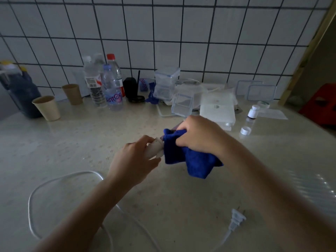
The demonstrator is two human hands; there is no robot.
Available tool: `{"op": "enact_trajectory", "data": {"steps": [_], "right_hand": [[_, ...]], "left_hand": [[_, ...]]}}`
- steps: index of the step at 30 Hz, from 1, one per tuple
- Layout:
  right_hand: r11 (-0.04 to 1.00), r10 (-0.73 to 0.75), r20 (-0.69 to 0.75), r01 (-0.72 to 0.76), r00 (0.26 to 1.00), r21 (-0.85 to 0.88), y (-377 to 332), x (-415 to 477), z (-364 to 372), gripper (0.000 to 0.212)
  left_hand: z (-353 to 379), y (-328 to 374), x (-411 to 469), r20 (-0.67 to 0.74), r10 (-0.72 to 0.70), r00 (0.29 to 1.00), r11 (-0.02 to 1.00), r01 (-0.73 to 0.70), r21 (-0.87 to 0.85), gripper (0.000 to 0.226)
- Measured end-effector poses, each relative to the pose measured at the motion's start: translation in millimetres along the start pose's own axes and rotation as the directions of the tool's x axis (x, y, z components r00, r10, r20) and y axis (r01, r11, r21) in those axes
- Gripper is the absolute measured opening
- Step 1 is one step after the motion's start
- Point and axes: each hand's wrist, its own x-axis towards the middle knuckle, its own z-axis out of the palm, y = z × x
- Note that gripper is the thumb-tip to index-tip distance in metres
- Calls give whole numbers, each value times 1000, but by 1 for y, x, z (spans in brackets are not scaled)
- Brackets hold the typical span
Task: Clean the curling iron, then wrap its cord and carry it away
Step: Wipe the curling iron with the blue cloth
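Note:
My left hand [133, 160] grips the white handle of the curling iron [155, 147] above the middle of the counter. A blue cloth [189, 159] is wrapped over the iron's barrel, and my right hand [198, 136] clutches the cloth around it. Only a short dark stretch of the barrel shows at the cloth's top edge. The white cord [54, 180] loops loosely on the counter at the left and runs under my left forearm. Its two-pin plug [236, 218] lies on the counter at the lower right.
Along the tiled wall stand two paper cups [47, 108], several water bottles [111, 88], a black item [131, 87], clear plastic boxes [166, 82] and lids. A small white bottle [253, 111] and a loose cap [245, 130] sit to the right.

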Motion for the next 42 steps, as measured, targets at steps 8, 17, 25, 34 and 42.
{"op": "enact_trajectory", "data": {"steps": [8,17,25,34,42], "right_hand": [[959,54,-17,-47,998,279,11,7,0,14],[993,18,-131,-2,991,118,-1,4,14,12],[973,35,-86,-14,996,232,-7,3,15,12],[967,139,-153,-101,978,235,18,7,-12,13],[985,-36,-183,66,983,158,-11,0,17,15]], "left_hand": [[-2,-1,4,18,-52,998,999,52,-15,49],[1,2,1,11,-63,998,998,63,-24,47],[-2,3,2,12,-61,998,997,61,-37,48],[-5,9,2,-2,-59,998,996,59,-67,50],[-10,5,1,24,-34,999,993,36,-108,49]]}}
